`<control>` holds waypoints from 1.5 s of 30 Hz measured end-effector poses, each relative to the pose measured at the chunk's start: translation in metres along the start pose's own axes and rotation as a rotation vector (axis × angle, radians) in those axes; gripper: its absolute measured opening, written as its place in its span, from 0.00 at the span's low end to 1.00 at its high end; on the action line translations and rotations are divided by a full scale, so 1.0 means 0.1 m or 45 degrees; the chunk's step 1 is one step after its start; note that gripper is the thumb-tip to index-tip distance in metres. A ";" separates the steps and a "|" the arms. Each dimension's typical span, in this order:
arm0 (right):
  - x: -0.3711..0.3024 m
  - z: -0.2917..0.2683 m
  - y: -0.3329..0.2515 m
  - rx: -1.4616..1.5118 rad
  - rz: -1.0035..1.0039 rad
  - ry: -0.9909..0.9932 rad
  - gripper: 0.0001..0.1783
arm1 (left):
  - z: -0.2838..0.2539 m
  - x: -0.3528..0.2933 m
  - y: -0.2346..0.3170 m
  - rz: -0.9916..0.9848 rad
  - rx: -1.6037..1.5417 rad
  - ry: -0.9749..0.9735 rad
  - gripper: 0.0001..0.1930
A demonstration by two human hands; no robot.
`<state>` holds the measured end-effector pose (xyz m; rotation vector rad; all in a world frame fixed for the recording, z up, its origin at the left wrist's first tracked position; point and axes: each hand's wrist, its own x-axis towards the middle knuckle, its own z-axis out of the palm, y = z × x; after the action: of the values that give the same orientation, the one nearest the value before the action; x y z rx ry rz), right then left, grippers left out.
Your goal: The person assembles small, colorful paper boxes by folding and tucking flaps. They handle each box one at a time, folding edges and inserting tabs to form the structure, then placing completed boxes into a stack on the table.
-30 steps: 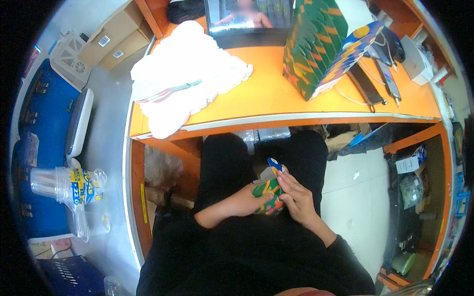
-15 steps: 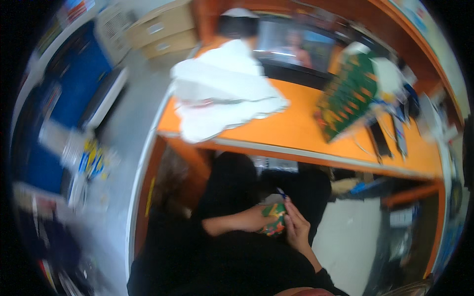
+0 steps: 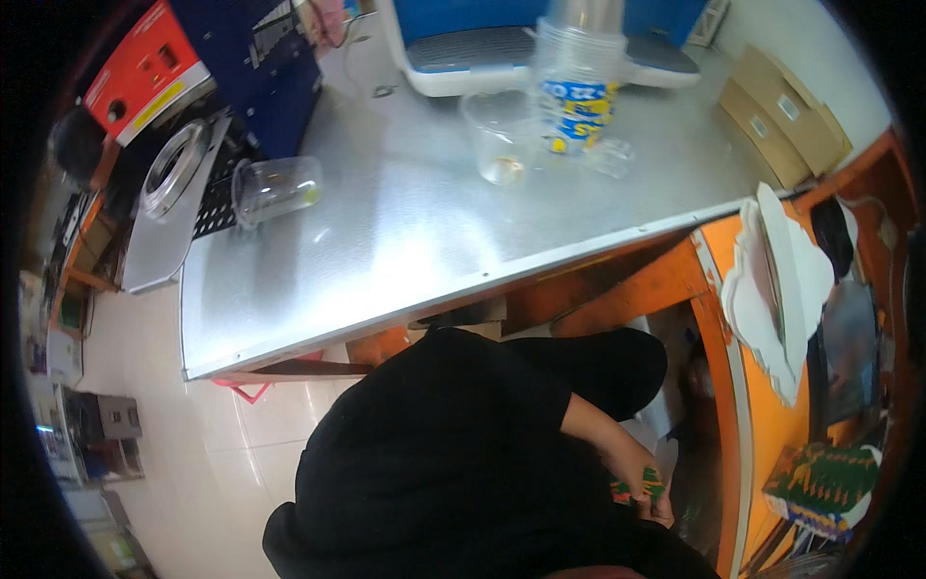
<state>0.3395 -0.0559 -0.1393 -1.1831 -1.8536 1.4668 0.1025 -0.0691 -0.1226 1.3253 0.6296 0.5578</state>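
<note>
Low at the right, beside the orange desk, my left hand [image 3: 631, 469] is closed on a small green piece [image 3: 653, 480] with an orange and red pattern. Its bare forearm comes out of a black sleeve. My right hand [image 3: 660, 510] lies right against the same piece, fingers bent in; most of it is hidden behind my left hand and black clothing. Whether it grips the piece or something else cannot be made out. A pale, narrow shape [image 3: 668, 452] shows just beyond the hands.
A metal-topped counter [image 3: 386, 261] stands ahead, bearing a stack of clear cups [image 3: 579, 96], single cups and a blue-white machine [image 3: 473, 48]. On the orange desk [image 3: 738, 386] lie white scalloped sheets [image 3: 772, 289] and a green patterned box [image 3: 825, 482]. Cardboard boxes [image 3: 781, 116] stand behind.
My view has swung left, so the desk is now at the right and the metal counter ahead. My hands stay together at the green piece. A slim pale-tipped thing by my right hand no longer shows.
</note>
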 end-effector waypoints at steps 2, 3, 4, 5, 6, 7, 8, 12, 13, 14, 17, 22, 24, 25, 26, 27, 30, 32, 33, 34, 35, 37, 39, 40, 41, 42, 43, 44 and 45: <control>0.11 0.22 -0.25 -0.199 -0.087 0.150 0.34 | -0.01 -0.03 -0.08 -0.065 -0.093 0.208 0.20; 0.17 0.27 -0.38 -0.188 -0.089 0.090 0.34 | -0.02 -0.05 -0.09 -0.109 -0.137 0.299 0.20; 0.22 0.35 -0.41 -0.224 -0.135 0.158 0.34 | -0.04 -0.09 -0.08 -0.074 -0.059 0.371 0.21; 0.25 0.43 -0.44 -0.260 -0.178 0.234 0.34 | -0.07 -0.15 -0.05 -0.039 0.020 0.434 0.21; 0.29 0.51 -0.48 -0.296 -0.220 0.316 0.35 | -0.09 -0.19 -0.03 -0.001 0.103 0.491 0.21; 0.33 0.54 -0.55 0.268 0.106 0.242 0.37 | -0.11 -0.21 -0.03 0.078 0.131 0.363 0.22; 0.37 0.55 -0.62 0.828 0.441 0.325 0.39 | -0.13 -0.22 -0.06 0.155 0.157 0.232 0.22; 0.08 0.17 0.01 1.177 0.541 0.073 0.46 | -0.11 0.01 -0.38 0.499 0.168 -0.419 0.27; 0.07 0.22 0.00 1.122 0.536 0.089 0.46 | -0.08 -0.02 -0.39 0.381 0.072 -0.473 0.36; 0.08 0.27 -0.02 1.057 0.530 0.103 0.46 | -0.08 -0.03 -0.38 0.281 -0.039 -0.398 0.36; 0.14 0.45 -0.13 0.777 0.451 0.192 0.47 | -0.17 -0.14 0.11 -0.011 -0.364 -0.169 0.39; 0.16 0.62 -0.18 0.130 0.210 0.396 0.48 | -0.31 -0.08 0.22 -0.154 -0.284 -0.072 0.38; 0.19 0.62 -0.02 -0.056 0.077 0.453 0.49 | -0.35 -0.08 0.11 -0.164 -0.237 -0.116 0.37; 0.26 0.52 0.45 -0.214 -0.128 0.525 0.49 | -0.35 -0.08 0.06 -0.171 -0.214 -0.144 0.36; 0.24 0.50 0.48 -0.261 -0.191 0.522 0.49 | -0.34 -0.10 0.06 -0.197 -0.175 -0.140 0.36; 0.23 0.46 0.48 -0.318 -0.256 0.518 0.48 | -0.34 -0.12 0.09 -0.207 -0.141 -0.149 0.36; 0.23 0.53 -0.19 -0.216 -0.238 0.523 0.46 | -0.39 -0.17 0.32 -0.364 -0.084 -0.218 0.35; 0.23 0.44 0.04 -0.346 -0.322 0.573 0.44 | -0.42 -0.18 0.43 -0.414 0.039 -0.253 0.35; 0.22 0.42 0.01 -0.405 -0.293 0.542 0.43 | -0.39 -0.18 0.39 -0.426 -0.008 -0.253 0.35; 0.25 0.43 -0.07 -0.369 -0.347 0.541 0.40 | -0.39 -0.16 0.32 -0.444 -0.048 -0.258 0.34; 0.27 0.40 -0.13 -0.442 -0.353 0.485 0.38 | -0.43 -0.15 0.26 -0.456 -0.093 -0.241 0.34; 0.22 0.41 -0.13 -0.428 -0.336 0.465 0.34 | -0.48 -0.08 0.18 -0.478 -0.094 -0.339 0.33; 0.19 0.44 -0.17 -0.335 -0.325 0.479 0.30 | -0.50 -0.03 -0.03 -0.442 -0.276 -0.396 0.31; 0.16 0.45 -0.18 -0.302 -0.320 0.493 0.30 | -0.50 -0.01 -0.01 -0.448 -0.279 -0.422 0.30; 0.12 0.47 -0.18 -0.268 -0.320 0.502 0.29 | -0.51 0.00 0.01 -0.452 -0.282 -0.442 0.30; 0.10 0.45 -0.17 -0.233 -0.324 0.498 0.29 | -0.53 0.02 0.03 -0.455 -0.291 -0.450 0.30; 0.06 0.44 -0.16 -0.244 -0.340 0.441 0.29 | -0.53 0.03 0.03 -0.430 -0.332 -0.470 0.29; 0.05 0.44 -0.16 -0.189 -0.376 0.472 0.30 | -0.54 0.05 0.02 -0.418 -0.274 -0.461 0.28; 0.05 0.47 -0.19 -0.132 -0.417 0.493 0.32 | -0.54 0.04 0.02 -0.404 -0.219 -0.443 0.28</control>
<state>0.2936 -0.0770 -0.1362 -1.0588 -1.7630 0.9022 0.0676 -0.0278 -0.1282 1.0982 0.4789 0.1140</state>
